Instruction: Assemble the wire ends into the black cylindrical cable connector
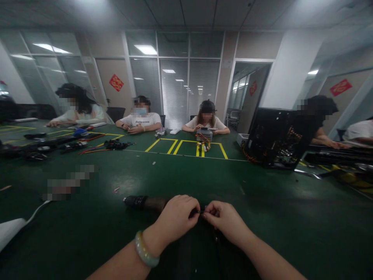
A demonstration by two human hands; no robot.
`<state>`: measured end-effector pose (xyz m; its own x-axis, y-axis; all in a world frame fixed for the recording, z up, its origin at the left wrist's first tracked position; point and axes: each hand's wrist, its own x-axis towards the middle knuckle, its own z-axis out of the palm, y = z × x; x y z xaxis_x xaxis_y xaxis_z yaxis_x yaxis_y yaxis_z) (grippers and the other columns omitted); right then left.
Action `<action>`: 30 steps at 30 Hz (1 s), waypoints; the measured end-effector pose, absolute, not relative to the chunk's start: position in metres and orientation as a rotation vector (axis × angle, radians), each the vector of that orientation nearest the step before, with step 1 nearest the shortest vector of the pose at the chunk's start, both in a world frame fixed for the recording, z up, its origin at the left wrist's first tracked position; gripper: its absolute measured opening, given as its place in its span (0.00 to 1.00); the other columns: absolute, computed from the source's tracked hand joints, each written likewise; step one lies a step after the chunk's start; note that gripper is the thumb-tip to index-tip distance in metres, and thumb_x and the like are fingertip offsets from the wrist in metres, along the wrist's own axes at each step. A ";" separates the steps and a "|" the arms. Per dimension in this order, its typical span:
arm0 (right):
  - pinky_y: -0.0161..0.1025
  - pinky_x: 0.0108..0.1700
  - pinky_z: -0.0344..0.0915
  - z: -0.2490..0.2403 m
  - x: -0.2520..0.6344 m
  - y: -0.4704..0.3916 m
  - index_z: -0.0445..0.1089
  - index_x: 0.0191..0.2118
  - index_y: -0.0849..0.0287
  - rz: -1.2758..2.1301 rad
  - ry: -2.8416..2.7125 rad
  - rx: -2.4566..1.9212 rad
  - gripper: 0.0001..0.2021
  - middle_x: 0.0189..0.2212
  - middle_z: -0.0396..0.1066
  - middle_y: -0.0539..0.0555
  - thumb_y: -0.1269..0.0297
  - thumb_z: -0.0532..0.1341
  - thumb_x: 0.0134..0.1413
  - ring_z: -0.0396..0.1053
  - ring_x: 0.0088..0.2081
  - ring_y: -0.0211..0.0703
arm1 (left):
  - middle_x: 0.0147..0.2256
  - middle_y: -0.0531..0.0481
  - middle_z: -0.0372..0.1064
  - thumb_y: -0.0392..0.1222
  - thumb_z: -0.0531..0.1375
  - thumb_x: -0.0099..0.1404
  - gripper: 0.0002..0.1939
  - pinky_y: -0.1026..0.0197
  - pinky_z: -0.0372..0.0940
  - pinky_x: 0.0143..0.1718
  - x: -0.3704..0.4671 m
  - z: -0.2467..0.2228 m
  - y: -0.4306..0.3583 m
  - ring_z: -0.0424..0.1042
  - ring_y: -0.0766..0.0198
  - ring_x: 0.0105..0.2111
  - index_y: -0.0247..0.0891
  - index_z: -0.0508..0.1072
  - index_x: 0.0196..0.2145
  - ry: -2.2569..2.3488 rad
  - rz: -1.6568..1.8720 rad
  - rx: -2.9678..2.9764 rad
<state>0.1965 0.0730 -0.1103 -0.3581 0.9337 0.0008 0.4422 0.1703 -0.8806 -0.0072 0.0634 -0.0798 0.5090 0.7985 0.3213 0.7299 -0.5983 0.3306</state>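
Note:
Low in the middle of the view, my left hand (179, 212) and my right hand (225, 219) meet fingertip to fingertip above the table. Both are closed in a pinch. Between them is something small and dark, too tiny to make out. Behind my left hand lies a dark cylindrical object (135, 202) with a ribbed black end and a small metal tip pointing left; the hand hides its right part. Dark, thin shapes show below my right hand, but I cannot tell what they are. My left wrist wears a pale green bangle (142, 249).
The green table (87, 241) carries yellow tape lines. Dark parts and cables (113, 144) lie at the far left. A black computer case (272, 138) stands at the right. Across the table, a person handles a grey box with wires (204, 136); several other people sit around.

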 end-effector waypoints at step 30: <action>0.33 0.31 0.59 -0.095 0.191 0.067 0.76 0.35 0.53 0.855 -2.085 -1.314 0.04 0.29 0.75 0.47 0.63 0.62 0.56 0.71 0.30 0.40 | 0.36 0.51 0.71 0.35 0.61 0.61 0.04 0.57 0.61 0.47 -0.012 -0.082 0.067 0.69 0.60 0.40 0.39 0.72 0.36 1.251 0.629 2.650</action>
<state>0.1914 0.0672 -0.0954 -0.3890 0.9159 0.0987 0.5829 0.3277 -0.7435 -0.0118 0.0669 -0.0824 0.5657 0.7646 0.3089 0.7042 -0.6428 0.3014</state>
